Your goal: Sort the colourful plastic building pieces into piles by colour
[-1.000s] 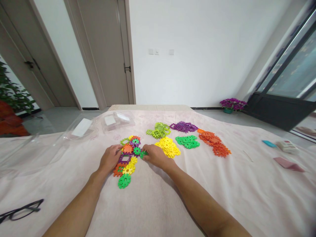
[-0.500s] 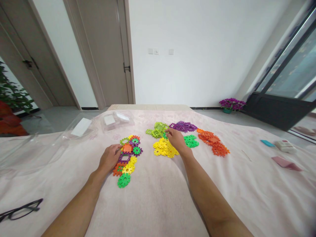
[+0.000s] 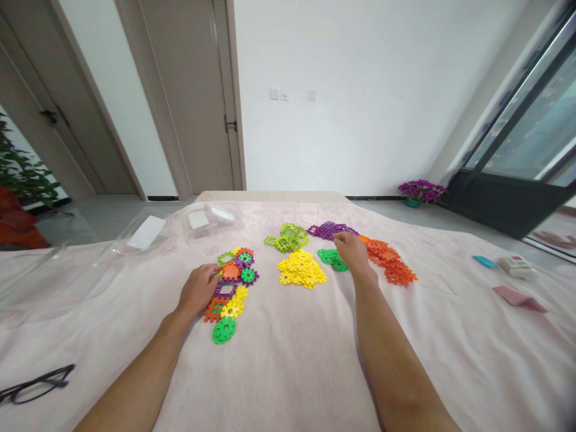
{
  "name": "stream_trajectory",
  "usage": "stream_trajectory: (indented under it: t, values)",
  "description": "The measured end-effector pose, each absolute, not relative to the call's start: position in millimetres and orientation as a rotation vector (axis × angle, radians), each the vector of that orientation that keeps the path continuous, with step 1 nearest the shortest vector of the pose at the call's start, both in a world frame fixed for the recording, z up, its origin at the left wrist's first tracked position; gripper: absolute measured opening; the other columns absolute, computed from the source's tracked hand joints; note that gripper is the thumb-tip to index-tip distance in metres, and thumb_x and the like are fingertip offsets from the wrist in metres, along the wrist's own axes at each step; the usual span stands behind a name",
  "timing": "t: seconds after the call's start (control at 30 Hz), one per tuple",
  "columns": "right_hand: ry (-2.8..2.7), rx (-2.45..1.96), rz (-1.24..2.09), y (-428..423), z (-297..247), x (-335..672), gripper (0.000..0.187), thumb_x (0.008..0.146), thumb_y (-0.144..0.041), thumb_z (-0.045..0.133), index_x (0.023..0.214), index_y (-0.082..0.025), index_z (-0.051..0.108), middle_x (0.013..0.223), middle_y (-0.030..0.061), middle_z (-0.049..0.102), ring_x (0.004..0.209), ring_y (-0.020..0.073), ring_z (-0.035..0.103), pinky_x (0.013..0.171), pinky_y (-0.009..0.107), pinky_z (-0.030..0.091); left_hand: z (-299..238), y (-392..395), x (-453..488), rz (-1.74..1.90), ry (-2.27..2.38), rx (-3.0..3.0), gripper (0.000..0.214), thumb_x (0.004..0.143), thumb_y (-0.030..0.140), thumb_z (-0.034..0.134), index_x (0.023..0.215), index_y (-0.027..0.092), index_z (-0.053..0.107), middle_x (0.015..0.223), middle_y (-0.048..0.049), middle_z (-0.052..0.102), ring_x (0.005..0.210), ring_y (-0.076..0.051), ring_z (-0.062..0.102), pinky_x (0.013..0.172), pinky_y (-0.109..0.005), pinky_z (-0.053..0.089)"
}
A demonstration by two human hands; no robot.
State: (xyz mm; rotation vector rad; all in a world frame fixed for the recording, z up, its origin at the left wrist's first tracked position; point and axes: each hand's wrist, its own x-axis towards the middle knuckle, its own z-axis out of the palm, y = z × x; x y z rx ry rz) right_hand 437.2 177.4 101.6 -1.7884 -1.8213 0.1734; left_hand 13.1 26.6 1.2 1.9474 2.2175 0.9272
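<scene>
Two bare hands are over plastic interlocking pieces on a cloth. My left hand (image 3: 198, 289) rests at the left edge of a mixed group, fingers slightly apart, their tips touching or close to an orange square piece (image 3: 231, 272). Purple square pieces (image 3: 225, 289), yellow flower discs (image 3: 233, 309) and green discs (image 3: 224, 330) lie below it. My right hand (image 3: 353, 249) is closed, fingertips together in front of the purple pile (image 3: 330, 230) and above the green pile (image 3: 332, 258). Whatever its fingers hold, if anything, is hidden.
A yellow pile (image 3: 301, 270) and a lime pile (image 3: 288, 238) lie mid-table, an orange pile (image 3: 396, 267) to the right. Clear plastic packaging (image 3: 220, 217) stands at back left. Glasses (image 3: 38, 384) lie at front left; a pink cloth (image 3: 519, 299) is on the right.
My right hand has moved right, from between the lime and yellow piles to the edge of the purple and green ones. My left hand stays beside the mixed group.
</scene>
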Motion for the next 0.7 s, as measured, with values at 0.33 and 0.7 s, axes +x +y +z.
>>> stream_trajectory:
  t: [0.33, 0.7]
  values:
    - [-2.443, -1.118, 0.329, 118.9, 78.5, 313.3, 0.021, 0.095, -0.021, 0.055, 0.104, -0.020, 0.074, 0.106, 0.0065, 0.073, 0.102, 0.0197, 0.064, 0.089, 0.027, 0.045, 1.6, 25.5, 14.1, 0.913, 2.219, 1.970, 0.039, 0.092, 0.033, 0.044, 0.117, 0.020, 0.071, 0.127, -0.0094, 0.069, 0.122, -0.025, 0.059, 0.111, -0.040, 0.040]
    - [-2.593, -0.752, 0.278, 82.6, 44.4, 270.7, 0.040, 0.101, -0.031, 0.054, 0.139, -0.022, 0.055, 0.137, 0.0080, 0.062, 0.121, 0.0219, 0.054, 0.105, 0.034, 0.041, 8.3, 24.3, 20.5, 0.867, 2.234, 2.009, 0.040, 0.094, 0.031, 0.042, 0.119, 0.018, 0.070, 0.128, -0.0097, 0.069, 0.121, -0.025, 0.060, 0.109, -0.038, 0.042]
